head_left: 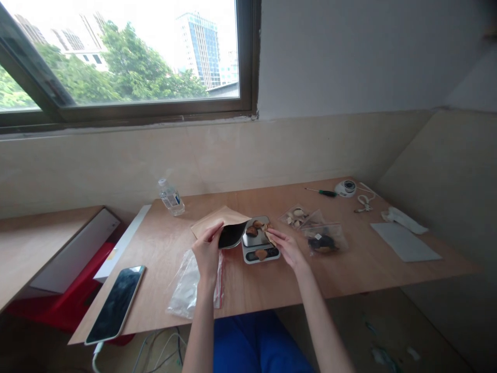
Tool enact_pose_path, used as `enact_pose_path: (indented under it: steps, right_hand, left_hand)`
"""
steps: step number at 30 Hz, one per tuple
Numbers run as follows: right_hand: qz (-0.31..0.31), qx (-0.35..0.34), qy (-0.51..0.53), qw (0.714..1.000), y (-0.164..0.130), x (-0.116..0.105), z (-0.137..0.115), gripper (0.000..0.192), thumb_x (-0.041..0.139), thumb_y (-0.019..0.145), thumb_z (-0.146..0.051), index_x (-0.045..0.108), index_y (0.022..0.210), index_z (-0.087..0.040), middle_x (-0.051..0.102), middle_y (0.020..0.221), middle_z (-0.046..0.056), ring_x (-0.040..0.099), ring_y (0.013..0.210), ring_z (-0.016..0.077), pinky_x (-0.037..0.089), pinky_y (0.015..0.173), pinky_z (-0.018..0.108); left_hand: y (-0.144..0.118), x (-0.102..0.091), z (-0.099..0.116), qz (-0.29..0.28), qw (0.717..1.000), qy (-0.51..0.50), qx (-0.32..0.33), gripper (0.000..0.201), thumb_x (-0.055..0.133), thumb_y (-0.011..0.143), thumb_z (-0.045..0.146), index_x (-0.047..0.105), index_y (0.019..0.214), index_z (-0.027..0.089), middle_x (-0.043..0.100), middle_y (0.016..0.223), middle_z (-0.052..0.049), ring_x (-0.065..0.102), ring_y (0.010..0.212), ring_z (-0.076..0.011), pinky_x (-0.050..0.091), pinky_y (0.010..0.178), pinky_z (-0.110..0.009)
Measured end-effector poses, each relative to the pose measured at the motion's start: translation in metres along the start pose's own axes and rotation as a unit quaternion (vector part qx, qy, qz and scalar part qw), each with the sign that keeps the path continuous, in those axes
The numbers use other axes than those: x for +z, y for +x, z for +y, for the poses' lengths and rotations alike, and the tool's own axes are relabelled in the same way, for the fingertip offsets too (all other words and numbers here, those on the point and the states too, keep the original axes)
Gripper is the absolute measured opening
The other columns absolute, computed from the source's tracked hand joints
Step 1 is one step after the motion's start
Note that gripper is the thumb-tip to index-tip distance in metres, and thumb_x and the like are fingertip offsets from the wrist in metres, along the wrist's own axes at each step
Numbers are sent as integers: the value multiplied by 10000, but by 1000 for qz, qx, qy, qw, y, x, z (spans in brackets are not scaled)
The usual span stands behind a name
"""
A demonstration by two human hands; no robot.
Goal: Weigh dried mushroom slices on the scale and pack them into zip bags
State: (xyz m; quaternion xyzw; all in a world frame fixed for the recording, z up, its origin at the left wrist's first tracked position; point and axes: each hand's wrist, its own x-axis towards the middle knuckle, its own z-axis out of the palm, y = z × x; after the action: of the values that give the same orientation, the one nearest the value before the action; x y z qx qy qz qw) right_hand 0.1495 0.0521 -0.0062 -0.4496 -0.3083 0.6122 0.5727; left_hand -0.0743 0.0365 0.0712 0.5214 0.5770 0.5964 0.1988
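My left hand (207, 251) grips the open mouth of a brown paper pouch (219, 221), whose dark inside faces a small kitchen scale (259, 247). Brown nut-like pieces (253, 230) lie on the scale's metal plate, and one lies lower on its front panel. My right hand (286, 247) sits at the scale's right edge, its fingertips pinching a small brown piece (268, 235) over the plate. An empty clear zip bag (190, 285) lies under my left wrist.
Two clear zip bags (322, 239) with small items lie right of the scale. A phone (116, 303) rests at the table's left front, a water bottle (171, 198) behind. A screwdriver (322, 192), round white device (345, 187), cable and grey sheet (404, 241) occupy the right.
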Motion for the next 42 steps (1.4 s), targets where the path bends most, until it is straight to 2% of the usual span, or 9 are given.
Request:
enact_pose_path:
  steps: [4,13,19,25,28,30,33,37,42]
  right_hand:
    - [67,-41,-51,996,24,-3,14,449,791,500,-315,708,895,-118,716,906,116,665,825,227,495,796,366]
    - [-21,-123,-224,967,21,-10,8,463,680,653,-305,634,1090,-158,641,1126,128,613,999,237,479,851,374]
    - [22,-137,-290,947,16,-11,5,329,653,649,-273,660,937,-114,694,901,132,648,821,212,510,761,350]
    - [96,-172,-301,933,30,11,10,279,601,697,-311,636,904,-127,687,860,110,646,764,196,524,705,323]
    - [138,-201,-320,916,26,23,11,239,566,726,-283,625,903,-134,650,918,122,612,882,224,491,810,377]
    - [162,-266,-358,880,11,29,14,207,508,778,-243,620,926,-150,601,989,125,559,983,231,444,889,401]
    - [66,-342,-434,831,-29,36,23,214,426,849,-186,617,946,-190,562,1000,102,530,1006,214,435,901,382]
    - [-149,-291,-526,785,-83,37,44,215,531,825,-201,604,1025,-228,548,1102,90,491,1072,244,441,914,411]
    - [-199,-241,-561,767,-101,27,64,280,539,821,-152,596,1077,-247,578,1064,72,527,1028,240,468,885,420]
  left_hand:
    - [-2,2,-1,-2,1000,-4,1,200,623,758,320,720,909,230,721,921,-19,657,890,-196,513,808,-304]
    - [-3,1,-2,-1,1000,-2,-2,214,623,758,340,718,918,233,721,918,-19,658,884,-195,511,808,-304]
    - [-4,1,-2,-9,1000,-10,-5,215,617,762,343,717,915,230,718,933,-24,654,905,-198,505,825,-310]
    - [-4,-1,-2,-13,1000,-5,-3,218,621,758,349,717,913,229,718,933,-25,656,898,-200,507,818,-311]
    - [-4,-1,-1,-14,1000,-5,-4,219,620,756,357,718,903,227,718,938,-26,654,908,-203,507,824,-314]
    - [-4,-1,-1,-14,1000,-5,-4,222,618,756,359,718,904,227,717,942,-26,653,916,-204,505,832,-318]
    - [-3,0,-2,-16,1000,-11,-4,221,614,760,353,716,910,227,716,949,-27,652,920,-201,503,841,-318]
    - [-4,-1,-3,-24,1000,-11,1,231,607,763,367,714,914,228,715,951,-30,654,910,-201,501,847,-330]
    - [-6,-2,-4,-24,1000,-13,0,234,606,763,369,715,910,223,717,943,-34,653,915,-202,500,848,-332]
